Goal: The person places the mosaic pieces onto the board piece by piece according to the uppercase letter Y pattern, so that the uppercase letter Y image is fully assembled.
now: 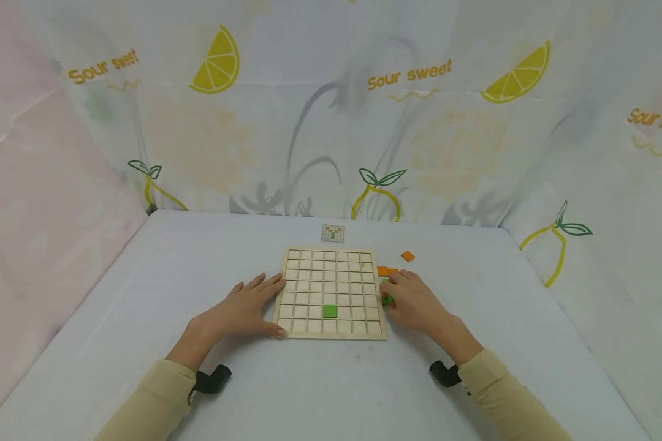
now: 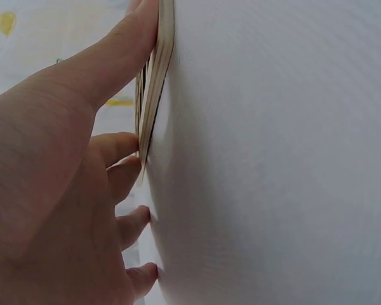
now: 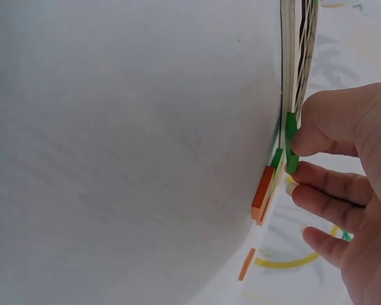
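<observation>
A wooden grid board [image 1: 331, 335] lies on the white table, with one green square tile [image 1: 329, 312] in a cell of its second row from the front. My left hand [image 1: 245, 309] rests against the board's left side, fingers spread, thumb on the near left corner. At the right edge, my right hand [image 1: 416, 303] pinches another green tile [image 3: 291, 124] between thumb and fingers. Beyond those fingertips, the right wrist view has a further green tile [image 3: 277, 157] and orange tiles [image 3: 262, 190] lying on the table.
Past the board's far edge lies a small card with a printed grid pattern [image 1: 333, 233]. A lone orange tile [image 1: 407, 256] sits to the right, farther back than the others. Printed cloth [image 1: 320, 122] hangs behind the table and along its sides.
</observation>
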`<action>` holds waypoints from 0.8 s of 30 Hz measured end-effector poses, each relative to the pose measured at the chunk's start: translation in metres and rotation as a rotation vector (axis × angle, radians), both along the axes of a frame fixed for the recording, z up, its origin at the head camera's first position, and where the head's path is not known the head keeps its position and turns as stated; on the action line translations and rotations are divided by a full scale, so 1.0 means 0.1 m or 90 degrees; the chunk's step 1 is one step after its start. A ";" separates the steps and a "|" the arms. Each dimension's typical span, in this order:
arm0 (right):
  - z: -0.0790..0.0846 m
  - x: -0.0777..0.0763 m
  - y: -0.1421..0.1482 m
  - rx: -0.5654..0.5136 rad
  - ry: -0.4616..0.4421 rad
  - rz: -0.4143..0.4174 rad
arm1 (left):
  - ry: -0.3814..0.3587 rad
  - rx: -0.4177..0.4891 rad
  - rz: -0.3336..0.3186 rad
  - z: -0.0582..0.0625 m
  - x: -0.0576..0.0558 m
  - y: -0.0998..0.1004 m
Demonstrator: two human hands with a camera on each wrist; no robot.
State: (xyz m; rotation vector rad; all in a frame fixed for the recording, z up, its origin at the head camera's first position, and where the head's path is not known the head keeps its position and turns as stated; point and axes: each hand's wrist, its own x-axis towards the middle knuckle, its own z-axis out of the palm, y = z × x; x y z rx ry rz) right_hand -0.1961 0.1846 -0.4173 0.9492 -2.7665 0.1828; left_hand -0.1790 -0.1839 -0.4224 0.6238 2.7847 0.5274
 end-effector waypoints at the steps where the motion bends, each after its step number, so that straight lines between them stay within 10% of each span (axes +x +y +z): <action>1: 0.00 0.00 0.00 0.002 0.002 0.001 | 0.001 0.000 0.001 -0.01 0.00 0.00; 24: -0.02 -0.04 -0.08 -0.019 0.002 0.030 | -0.005 -0.007 0.007 0.01 0.00 0.00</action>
